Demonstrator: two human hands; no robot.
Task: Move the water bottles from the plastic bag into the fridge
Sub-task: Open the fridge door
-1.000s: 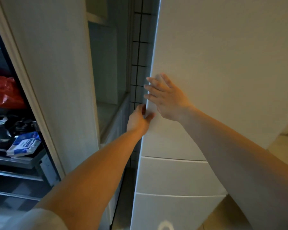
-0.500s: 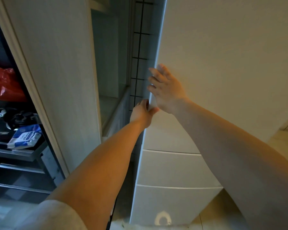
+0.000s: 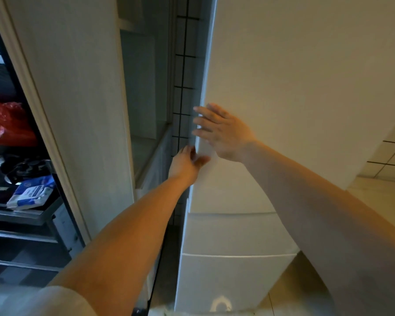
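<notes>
Both hands were at the left edge of the fridge's upper door (image 3: 306, 76), and this edge was the thing that mattered for the next move. It ran upright, from top to bottom, directly ahead of the person, with a narrow gap and a tiled wall (image 3: 185, 65) to its left. The left hand (image 3: 187, 166) was lower and reached in from the gap side; its fingers seemed to curl around the door edge while the thumb lay on the front face, so I judged it was gripping the edge, though the fingertips were hidden behind it. The right hand (image 3: 224, 131) was a little higher, released, with fingers spread and flat against the door front, their tips passing just over the edge. Both arms were stretched far forward. The door still looked closed, so the work seemed to be at its first step: opening the fridge. No water bottles and no bag holding them were visible. Below the door were two closed drawers (image 3: 233, 231).
</notes>
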